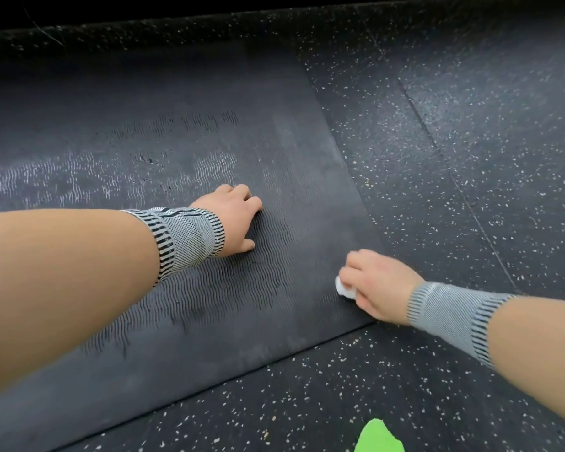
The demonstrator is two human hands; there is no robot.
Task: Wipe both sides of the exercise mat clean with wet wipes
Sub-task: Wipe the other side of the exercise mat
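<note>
A dark grey exercise mat [163,102] with a wavy ribbed texture lies flat on the floor and fills the left and middle of the view. My left hand [232,216] rests on the mat near its middle, fingers bent under and thumb out, holding nothing. My right hand [377,285] grips a crumpled white wet wipe [344,288] and presses it on the mat close to its near right corner. Both wrists wear grey striped bands. Pale scuff marks show on the mat's left part.
Black rubber floor [470,158] with white speckles surrounds the mat, with seams running across it. A bright green object [380,437] pokes in at the bottom edge. A dark wall base runs along the top.
</note>
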